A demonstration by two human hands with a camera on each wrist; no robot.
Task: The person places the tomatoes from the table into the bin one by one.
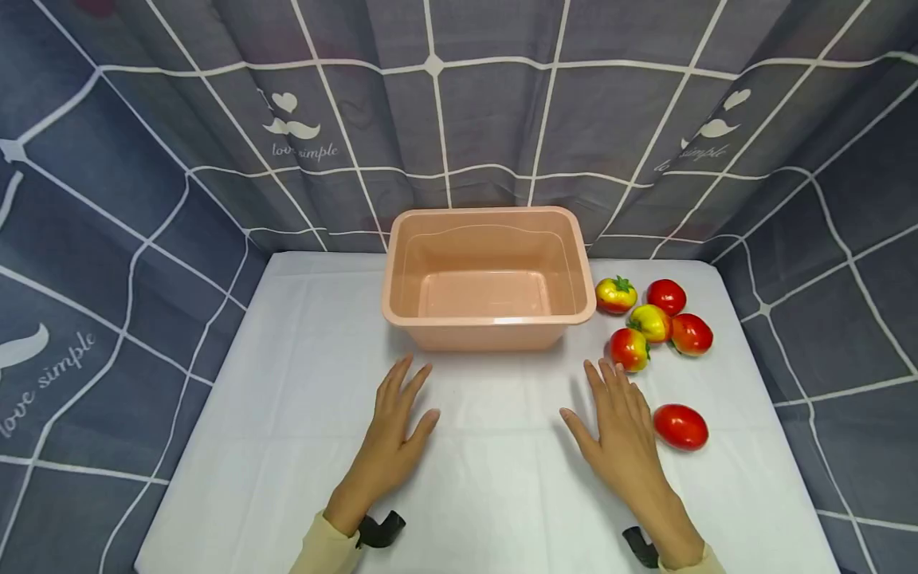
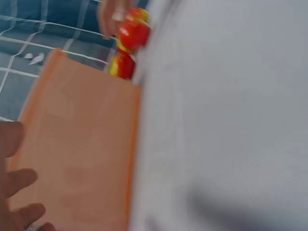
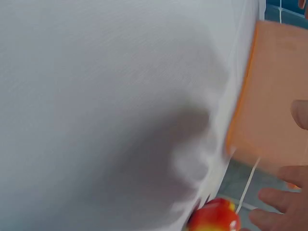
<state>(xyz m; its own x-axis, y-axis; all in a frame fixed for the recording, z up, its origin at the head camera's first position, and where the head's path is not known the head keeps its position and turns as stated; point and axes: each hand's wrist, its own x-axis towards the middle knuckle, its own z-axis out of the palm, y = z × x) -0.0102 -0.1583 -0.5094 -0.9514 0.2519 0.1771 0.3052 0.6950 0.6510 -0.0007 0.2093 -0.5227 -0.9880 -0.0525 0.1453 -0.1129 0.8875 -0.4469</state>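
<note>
My left hand (image 1: 390,446) is held over the white cloth with fingers extended and thumb apart, just in front of a pink plastic basin (image 1: 473,336). Further right, my right hand (image 1: 625,446) is likewise spread, casting a shadow on the cloth. Neither hand holds anything. Closest to the right hand are a smooth red oval tomato (image 1: 680,427) and a red-and-yellow tomato-like fruit (image 1: 628,349). Behind that fruit cluster a leafy-topped one (image 1: 616,295), a yellow one (image 1: 649,323) and two redder ones (image 1: 666,296). In the left wrist view, the basin's side (image 2: 82,139) fills the area beyond my fingertips.
The basin stands at the back of the table, its inside showing no contents. Grey curtains (image 1: 488,112) with white grid lines enclose the back and both sides. White cloth (image 1: 488,478) covers the tabletop. Each wrist wears a black strap mount (image 1: 382,528).
</note>
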